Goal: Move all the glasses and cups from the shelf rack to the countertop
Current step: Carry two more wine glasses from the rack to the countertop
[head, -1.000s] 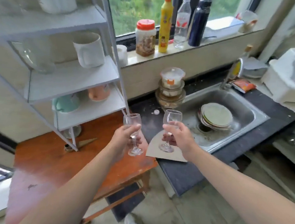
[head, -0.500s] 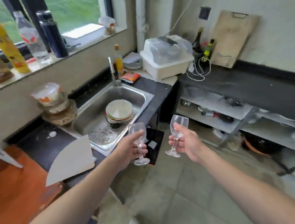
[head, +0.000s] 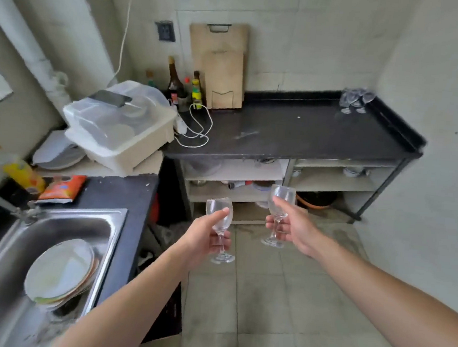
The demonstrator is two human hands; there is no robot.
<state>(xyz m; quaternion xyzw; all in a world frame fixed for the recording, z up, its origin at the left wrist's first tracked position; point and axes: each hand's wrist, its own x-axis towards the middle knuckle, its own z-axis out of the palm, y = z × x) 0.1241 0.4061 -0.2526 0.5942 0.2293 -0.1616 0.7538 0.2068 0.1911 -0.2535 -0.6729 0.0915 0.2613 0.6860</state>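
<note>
The left hand (head: 206, 237) grips one wine glass (head: 219, 227), the right hand (head: 290, 227) another. Carry both upright to the far black desk (head: 294, 129), beside the glasses (head: 355, 99) there.

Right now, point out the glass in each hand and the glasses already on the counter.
Left-hand glass (head: 218, 212), head view, bowl.
Right-hand glass (head: 283, 198), head view, bowl.
Glasses on the counter (head: 354, 100), head view, middle of the cluster.

clear glass wine glasses (head: 217, 221), glossy black countertop (head: 302, 130) — brushed-steel sink (head: 62, 223)
</note>
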